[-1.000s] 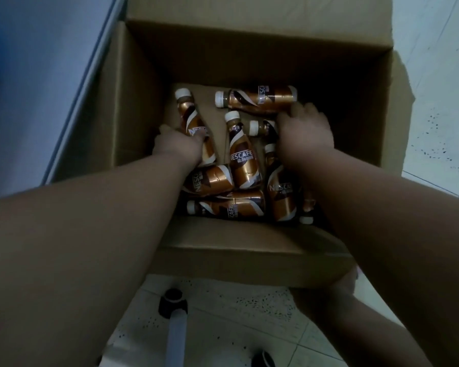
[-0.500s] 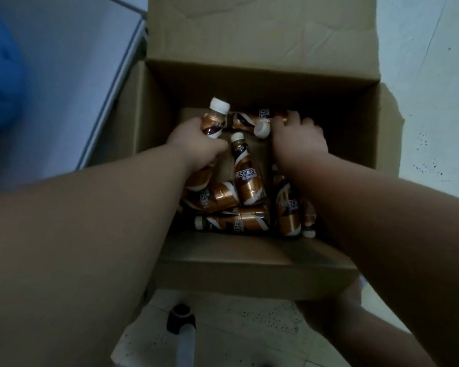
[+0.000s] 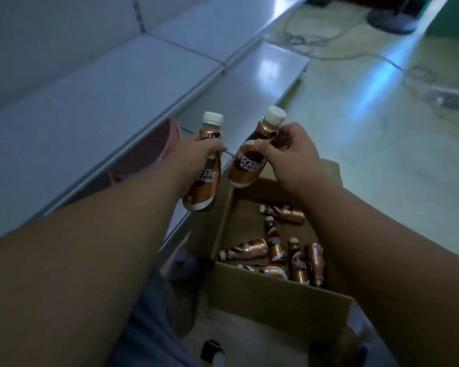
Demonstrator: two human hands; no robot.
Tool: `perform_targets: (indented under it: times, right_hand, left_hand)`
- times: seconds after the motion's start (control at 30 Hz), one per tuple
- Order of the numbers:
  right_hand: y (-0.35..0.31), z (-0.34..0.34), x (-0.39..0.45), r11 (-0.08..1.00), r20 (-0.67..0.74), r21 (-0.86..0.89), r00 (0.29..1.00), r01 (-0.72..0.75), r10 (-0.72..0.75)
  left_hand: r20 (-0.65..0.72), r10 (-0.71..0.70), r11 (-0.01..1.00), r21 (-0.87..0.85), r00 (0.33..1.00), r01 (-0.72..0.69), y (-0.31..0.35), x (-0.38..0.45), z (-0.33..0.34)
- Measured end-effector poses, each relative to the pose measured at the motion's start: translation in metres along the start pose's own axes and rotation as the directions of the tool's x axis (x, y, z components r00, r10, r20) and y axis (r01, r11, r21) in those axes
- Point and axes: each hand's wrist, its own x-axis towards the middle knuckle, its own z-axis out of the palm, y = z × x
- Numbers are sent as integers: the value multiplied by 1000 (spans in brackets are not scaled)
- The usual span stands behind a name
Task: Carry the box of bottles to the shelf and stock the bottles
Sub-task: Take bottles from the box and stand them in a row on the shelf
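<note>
Both arms stretched forward: left hand wraps a copper-brown white-capped plastic coffee bottle, right hand pinches a second matching bottle at its shoulder. Both bottles are raised above the open brown cardboard box on the pale tiled floor, beside low white metal shelves. Caps point up and away, long axes near upright, the right one tilted rightward; more bottles lie flat in the box.

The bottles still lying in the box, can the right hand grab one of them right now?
Probably not yet. The right hand is already full, gripping a bottle above the box. The box is open and nothing covers the bottles lying inside, so once empty it likely could.
</note>
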Motion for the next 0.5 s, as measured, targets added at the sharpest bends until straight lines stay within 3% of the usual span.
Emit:
perform_targets:
  times: [0.1,0.2,0.3,0.5]
  right_hand:
    - [-52,38,-21,998,45,17,997,67,-68]
    - [-105,83,-36,987,69,128,992,98,-108]
    - [-154,129,-48,975,108,190,985,113,-135]
    - [-215,212,-62,938,307,25,891,345,-336]
  left_hand:
    - [-140,90,995,-34,986,-96,15,-39,-59]
    - [-373,167,985,14,913,-175,26,-80,-118]
    - [-488,245,969,106,838,-222,30,-110,-176]
    - [-623,184,982,81,761,-172,12,-123,-260]
